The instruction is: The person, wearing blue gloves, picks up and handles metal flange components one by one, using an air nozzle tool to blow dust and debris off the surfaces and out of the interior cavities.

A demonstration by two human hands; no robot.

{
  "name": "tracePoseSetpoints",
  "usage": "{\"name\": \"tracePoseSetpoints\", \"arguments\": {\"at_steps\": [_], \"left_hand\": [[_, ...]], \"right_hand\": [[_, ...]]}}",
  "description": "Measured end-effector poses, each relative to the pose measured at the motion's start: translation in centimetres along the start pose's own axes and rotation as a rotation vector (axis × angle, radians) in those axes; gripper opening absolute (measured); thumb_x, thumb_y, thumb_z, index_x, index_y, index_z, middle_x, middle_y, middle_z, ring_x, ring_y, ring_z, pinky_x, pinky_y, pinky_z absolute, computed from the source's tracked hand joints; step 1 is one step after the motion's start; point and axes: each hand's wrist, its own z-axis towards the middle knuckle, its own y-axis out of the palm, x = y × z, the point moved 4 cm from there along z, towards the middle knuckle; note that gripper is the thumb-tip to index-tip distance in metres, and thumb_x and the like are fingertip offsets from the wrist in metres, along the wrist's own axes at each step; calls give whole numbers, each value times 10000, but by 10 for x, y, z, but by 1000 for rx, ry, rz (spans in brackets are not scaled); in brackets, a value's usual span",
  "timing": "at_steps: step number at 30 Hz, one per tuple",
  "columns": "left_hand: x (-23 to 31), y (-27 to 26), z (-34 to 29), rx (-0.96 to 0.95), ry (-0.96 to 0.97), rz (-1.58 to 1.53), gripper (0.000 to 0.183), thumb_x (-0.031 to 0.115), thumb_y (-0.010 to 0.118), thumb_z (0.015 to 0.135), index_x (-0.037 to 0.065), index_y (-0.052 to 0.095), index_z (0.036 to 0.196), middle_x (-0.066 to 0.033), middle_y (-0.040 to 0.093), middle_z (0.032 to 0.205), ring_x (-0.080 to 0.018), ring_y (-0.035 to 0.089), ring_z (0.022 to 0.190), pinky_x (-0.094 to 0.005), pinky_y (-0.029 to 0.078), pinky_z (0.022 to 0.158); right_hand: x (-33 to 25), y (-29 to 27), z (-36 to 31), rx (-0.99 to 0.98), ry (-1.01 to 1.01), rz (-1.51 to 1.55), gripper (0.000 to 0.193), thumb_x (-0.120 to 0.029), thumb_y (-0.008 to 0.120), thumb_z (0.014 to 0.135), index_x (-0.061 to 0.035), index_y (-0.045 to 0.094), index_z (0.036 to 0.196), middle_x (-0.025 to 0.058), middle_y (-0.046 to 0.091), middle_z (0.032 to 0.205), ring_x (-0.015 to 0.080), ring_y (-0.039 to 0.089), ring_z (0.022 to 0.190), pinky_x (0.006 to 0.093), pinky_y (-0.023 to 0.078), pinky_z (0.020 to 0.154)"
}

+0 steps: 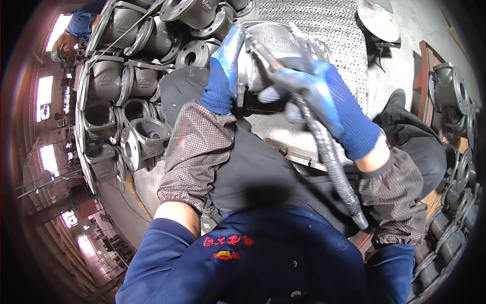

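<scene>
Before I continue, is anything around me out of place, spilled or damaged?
One grey casting, lower right in the stack on the left, looks askew: it sits turned differently from its neighbours. I see no clear spill or damage.

Rimmed tray (79, 126) (grey castings (104, 83) aboard).

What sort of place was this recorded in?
Likely a metalworking shop: rows of grey flanged castings on the left, more at right, and a long wrapped tool in the gloved right hand.
</scene>
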Motion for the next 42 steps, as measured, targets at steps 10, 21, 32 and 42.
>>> {"name": "tracePoseSetpoints", "arguments": {"at_steps": [10,21,32,42], "left_hand": [[4,10,-2,27,-253,-266,418,277,378,987,-1,435,1293,-153,532,1213,-183,552,1087,-296,483,904],[9,17,7,83,-290,-344,365,247,469,955,-18,532,1197,-122,580,1109,-144,582,970,-272,491,829],[16,26,8,84,-524,-584,400,290,432,969,2,492,1239,-122,579,1146,-173,581,1027,-287,492,876],[11,31,7,62,-498,-681,395,304,450,953,34,493,1239,-124,577,1158,-194,580,1041,-317,487,894]], "right_hand": [[26,52,-32,146,316,354,281,-158,509,868,52,524,1054,136,644,763,137,534,438,243,427,402],[38,22,-49,-57,461,175,329,-146,543,876,58,520,1134,95,623,691,103,536,429,216,413,373],[21,-22,-46,-2,230,-278,465,-174,538,879,-19,459,1310,43,609,661,48,463,446,193,391,414],[39,-25,-49,-65,248,-168,457,-171,529,873,14,468,1286,43,602,677,48,455,460,200,383,421]]}}
